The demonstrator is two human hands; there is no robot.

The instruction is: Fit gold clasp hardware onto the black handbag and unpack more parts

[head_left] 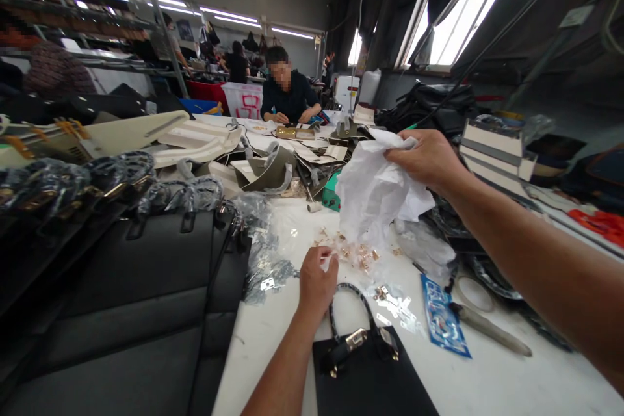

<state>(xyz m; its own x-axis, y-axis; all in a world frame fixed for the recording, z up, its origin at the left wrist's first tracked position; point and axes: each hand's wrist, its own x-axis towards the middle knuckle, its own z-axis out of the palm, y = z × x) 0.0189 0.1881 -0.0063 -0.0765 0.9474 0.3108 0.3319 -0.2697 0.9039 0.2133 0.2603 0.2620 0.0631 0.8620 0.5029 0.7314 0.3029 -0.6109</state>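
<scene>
My right hand [429, 159] is raised over the table, its thumb and fingers closed on a crumpled sheet of white paper [370, 188] that hangs down. Lower and to the left, my left hand [318, 276] has its fingers curled together; a bit of white shows between them, too small to name. Beside it lie small gold-coloured metal fittings [363, 257] on clear plastic. Just below is a black handbag [370, 377] with a plastic-wrapped handle [353, 289] and gold hardware. Flat silver metal plates [397, 305] are scattered to its right.
Black bags [136, 299] with wrapped handles fill the left. At right lie a blue packet [443, 315], a tape roll [474, 292] and a hammer [492, 330]. A green box [331, 192] and bag pieces [268, 166] lie farther back. A person [290, 94] sits across the table.
</scene>
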